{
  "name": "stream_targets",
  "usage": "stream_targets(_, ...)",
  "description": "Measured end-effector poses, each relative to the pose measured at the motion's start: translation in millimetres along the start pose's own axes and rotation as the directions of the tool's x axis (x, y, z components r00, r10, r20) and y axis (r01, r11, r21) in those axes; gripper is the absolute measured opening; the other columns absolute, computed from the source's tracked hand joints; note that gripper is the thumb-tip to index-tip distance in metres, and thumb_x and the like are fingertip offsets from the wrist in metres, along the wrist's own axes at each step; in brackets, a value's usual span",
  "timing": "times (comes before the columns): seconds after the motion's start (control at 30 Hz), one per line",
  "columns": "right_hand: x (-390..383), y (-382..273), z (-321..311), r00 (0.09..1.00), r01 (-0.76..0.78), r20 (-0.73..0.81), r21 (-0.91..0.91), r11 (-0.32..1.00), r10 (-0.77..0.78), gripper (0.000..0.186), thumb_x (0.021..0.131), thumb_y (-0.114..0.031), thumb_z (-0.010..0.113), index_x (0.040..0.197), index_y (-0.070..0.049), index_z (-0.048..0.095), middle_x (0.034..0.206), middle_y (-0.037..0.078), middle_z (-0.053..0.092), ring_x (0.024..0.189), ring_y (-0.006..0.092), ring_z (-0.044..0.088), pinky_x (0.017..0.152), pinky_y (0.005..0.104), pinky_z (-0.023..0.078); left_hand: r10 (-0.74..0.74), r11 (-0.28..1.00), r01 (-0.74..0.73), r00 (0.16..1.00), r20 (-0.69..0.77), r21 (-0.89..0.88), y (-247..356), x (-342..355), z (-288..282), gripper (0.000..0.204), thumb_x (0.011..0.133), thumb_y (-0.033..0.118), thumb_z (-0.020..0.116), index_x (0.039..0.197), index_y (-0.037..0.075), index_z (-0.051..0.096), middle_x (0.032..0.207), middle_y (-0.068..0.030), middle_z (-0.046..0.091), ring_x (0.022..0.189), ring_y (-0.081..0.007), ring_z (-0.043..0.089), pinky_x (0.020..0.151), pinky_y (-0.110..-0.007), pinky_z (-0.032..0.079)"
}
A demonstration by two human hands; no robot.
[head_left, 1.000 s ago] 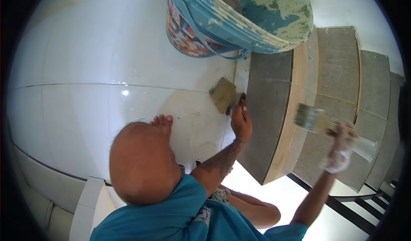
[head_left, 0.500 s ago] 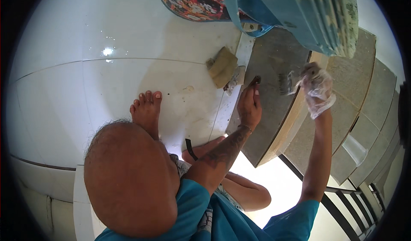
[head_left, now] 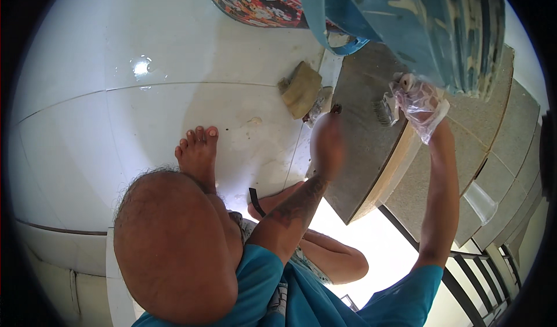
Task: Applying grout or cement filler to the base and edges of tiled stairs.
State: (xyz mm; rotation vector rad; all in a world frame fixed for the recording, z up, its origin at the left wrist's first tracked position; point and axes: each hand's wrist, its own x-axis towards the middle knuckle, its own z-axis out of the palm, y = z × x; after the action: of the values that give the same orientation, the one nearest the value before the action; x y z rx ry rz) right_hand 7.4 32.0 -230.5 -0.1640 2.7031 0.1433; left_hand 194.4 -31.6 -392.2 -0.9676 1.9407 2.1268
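My right hand (head_left: 418, 103), wrapped in clear plastic, is closed on a paintbrush, its pale bristles (head_left: 383, 113) low over the dark grey step tile (head_left: 362, 147) beside the blue bucket. My left hand (head_left: 328, 144) is smeared by blur at the left part of that step, with a small dark thing (head_left: 336, 107) at its fingertips; its grip is unclear. An olive sponge or folded rag (head_left: 299, 89) lies on the white floor just above and left of it, beside a crumpled scrap (head_left: 319, 106).
A paint-streaked blue bucket (head_left: 406, 19) fills the upper right. Grey-tiled steps (head_left: 470, 129) descend rightward, with a clear plastic piece (head_left: 480, 200) on them and black railings (head_left: 470, 272) below. My bent left knee (head_left: 174, 240) and bare foot (head_left: 197, 153) are at lower left.
My right hand has moved up and left with the brush, from the outer steps to the dark step near the bucket. The view has shifted, and the bucket's side now looms larger.
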Motion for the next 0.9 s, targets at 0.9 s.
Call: stream_targets(0.9,-9,-6,40,1.000,-0.016,0.000,0.335,0.942,0.017,0.025,0.083,-0.013,0.058,0.106,-0.006,0.053,0.097,0.008,0.057,0.086,0.0211,0.056,0.081,0.0327,0.045,-0.036,0.998,0.033,0.997,0.073,0.051,-17,-10,-2,0.019,0.088,0.010,0.046,0.103,0.006,0.058,0.091,-0.0127,0.059,0.085,-0.0313,0.057,0.072,-0.040,0.046)
